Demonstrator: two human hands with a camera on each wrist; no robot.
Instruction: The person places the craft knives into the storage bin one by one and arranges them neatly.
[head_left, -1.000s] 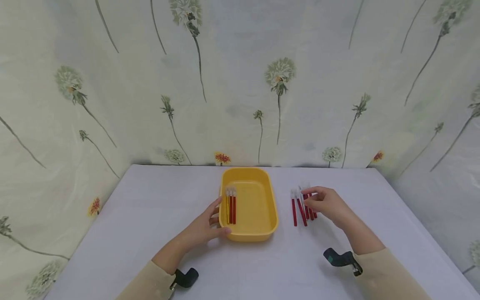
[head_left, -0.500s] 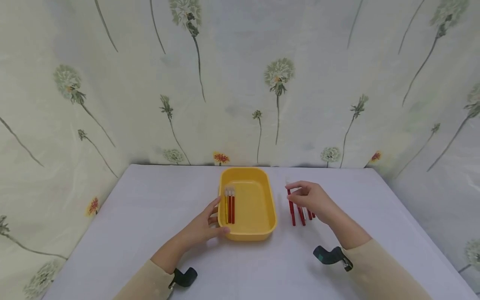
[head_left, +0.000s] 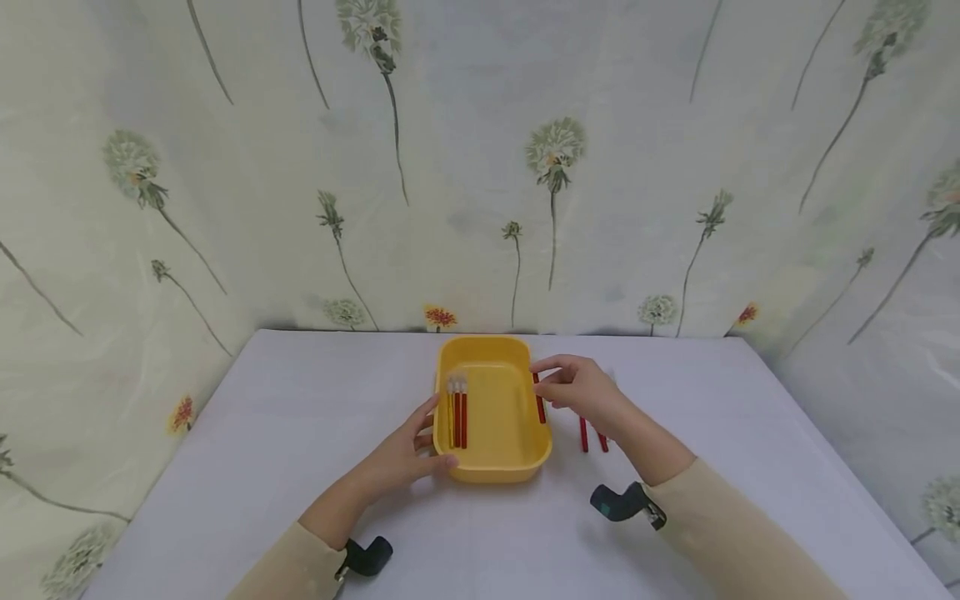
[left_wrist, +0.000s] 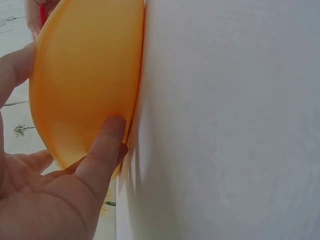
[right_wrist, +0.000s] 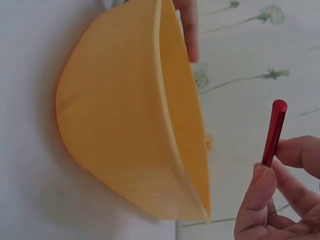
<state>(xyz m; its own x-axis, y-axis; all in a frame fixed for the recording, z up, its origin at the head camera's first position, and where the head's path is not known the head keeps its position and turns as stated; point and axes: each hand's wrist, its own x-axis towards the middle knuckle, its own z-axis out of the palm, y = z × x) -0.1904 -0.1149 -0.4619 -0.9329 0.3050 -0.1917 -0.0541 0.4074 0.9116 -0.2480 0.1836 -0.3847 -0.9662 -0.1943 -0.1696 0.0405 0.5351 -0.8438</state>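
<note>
A yellow plastic tray (head_left: pixel 491 476) stands at mid-table. My left hand (head_left: pixel 405 454) grips its near left corner, with the fingers along the outer wall (left_wrist: pixel 90 75) in the left wrist view. Inside, against the left wall, lie a yellow stick (head_left: pixel 452 421) and red sticks (head_left: pixel 461 421) with pale tips, side by side. Over the tray's right rim, my right hand (head_left: pixel 585 392) pinches another slim red pen-like stick (right_wrist: pixel 275 132) between thumb and fingers. Its upper end is hidden by the hand in the head view.
More red sticks (head_left: pixel 584 435) lie on the white tabletop (head_left: pixel 480 542) right of the tray, partly hidden under my right hand and forearm. A flower-printed cloth (head_left: pixel 450 167) hangs behind the table's far edge.
My right hand has picked up a red stick from the group on the right and carried it left to the tray's right rim. The left hand stays at the tray's corner.
</note>
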